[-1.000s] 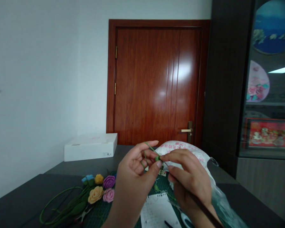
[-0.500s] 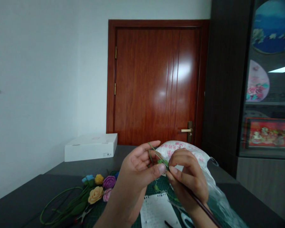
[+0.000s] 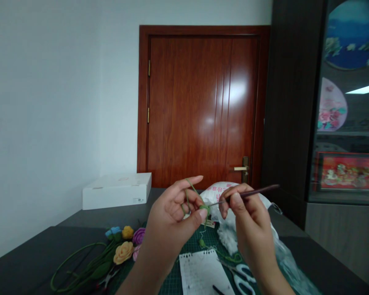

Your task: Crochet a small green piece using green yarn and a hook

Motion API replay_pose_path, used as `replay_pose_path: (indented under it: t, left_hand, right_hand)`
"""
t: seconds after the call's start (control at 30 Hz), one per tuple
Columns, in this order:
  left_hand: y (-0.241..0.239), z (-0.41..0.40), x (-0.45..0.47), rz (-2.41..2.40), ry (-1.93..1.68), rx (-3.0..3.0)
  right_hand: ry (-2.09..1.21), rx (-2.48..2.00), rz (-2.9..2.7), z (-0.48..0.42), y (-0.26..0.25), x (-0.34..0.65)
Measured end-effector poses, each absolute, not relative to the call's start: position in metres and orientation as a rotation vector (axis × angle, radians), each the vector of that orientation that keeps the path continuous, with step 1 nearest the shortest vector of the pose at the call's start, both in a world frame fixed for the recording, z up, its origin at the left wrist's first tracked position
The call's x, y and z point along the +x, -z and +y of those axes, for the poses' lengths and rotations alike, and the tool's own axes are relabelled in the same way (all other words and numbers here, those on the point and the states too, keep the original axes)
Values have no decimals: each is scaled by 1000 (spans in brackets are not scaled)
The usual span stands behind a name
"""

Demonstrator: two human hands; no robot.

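Note:
My left hand (image 3: 175, 215) pinches a small piece of green crochet (image 3: 204, 209) between thumb and fingers. Green yarn (image 3: 191, 185) loops over its raised index finger and runs down to the piece. In my right hand (image 3: 249, 217) is a crochet hook (image 3: 258, 191) with a dark handle, gripped between thumb and fingers. The thin metal shaft points left, its tip at the green crochet; whether it passes through a stitch is too small to tell. Below the hands, a strand of green yarn and a small green bit (image 3: 202, 243) lie on the green cutting mat (image 3: 189, 245).
Crocheted flowers (image 3: 123, 252) on green stems lie left, beside pliers (image 3: 108, 280). A spiral notepad (image 3: 199, 270) with a dark pen is in front, scissors (image 3: 243, 278) to its right. White fluff (image 3: 228, 238) and a printed plastic bag (image 3: 217, 190) lie behind. A white box (image 3: 117, 192) stands back left.
My right hand has turned the hook from pointing down toward me to nearly level, its handle now up to the right. My left hand has shifted slightly left with the green crochet.

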State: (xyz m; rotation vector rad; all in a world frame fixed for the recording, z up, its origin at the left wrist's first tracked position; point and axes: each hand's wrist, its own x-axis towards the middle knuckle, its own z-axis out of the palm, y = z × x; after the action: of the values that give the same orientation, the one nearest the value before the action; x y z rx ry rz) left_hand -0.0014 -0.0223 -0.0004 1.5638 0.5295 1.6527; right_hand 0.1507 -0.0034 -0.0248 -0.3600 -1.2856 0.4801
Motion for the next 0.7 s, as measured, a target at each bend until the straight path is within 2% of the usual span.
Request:
replay_pose_path:
  t: [0.1,0.2,0.3,0.43,0.5,0.57,0.7]
  left_hand:
    - [-2,-22,-5,460,-1561,1473]
    - [-3,-24,-5,424,-1534,1411]
    - [-3,-28,0,438,-1559,1403]
    - [0,-32,8,478,-1646,1309]
    - [1,-32,10,408,-1551,1218]
    - [1,-31,8,332,-1386,1133]
    - [-3,-29,1,245,-1222,1093]
  right_hand:
    - [-930,-268,-1224,1,22,146]
    - [-1080,-195,-1234,4,22,142]
    - [-855,-148,-1318,4,24,142]
    - [-28,-243,-1514,-2,27,151]
    - [276,-254,-1543,-5,29,154]
    - [291,-180,-1547,-6,31,154]
    - [-200,-42,-1385,-3,33,145]
